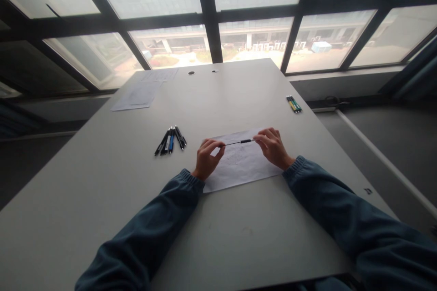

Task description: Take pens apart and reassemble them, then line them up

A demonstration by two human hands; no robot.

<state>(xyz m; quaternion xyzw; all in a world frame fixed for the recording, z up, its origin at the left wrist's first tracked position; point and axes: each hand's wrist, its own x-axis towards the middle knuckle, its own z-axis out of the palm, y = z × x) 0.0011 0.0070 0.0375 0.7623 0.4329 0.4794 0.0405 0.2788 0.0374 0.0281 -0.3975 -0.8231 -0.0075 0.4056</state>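
Blue-sleeved arms, left hand (205,158) and right hand (273,147): fingers of both pinching opposite ends of a thin black pen (238,142), held level just above a paper sheet (239,166) on the grey surface (102,200); pen cluster (170,140) left of the fingers, more pens (293,103) beyond to the right.

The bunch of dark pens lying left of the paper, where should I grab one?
Grab the outermost black pen in the fanned bunch of dark pens at mid-barrel, coming from above. They lie flat on the grey table and nearly touch at the far ends, spreading toward you.
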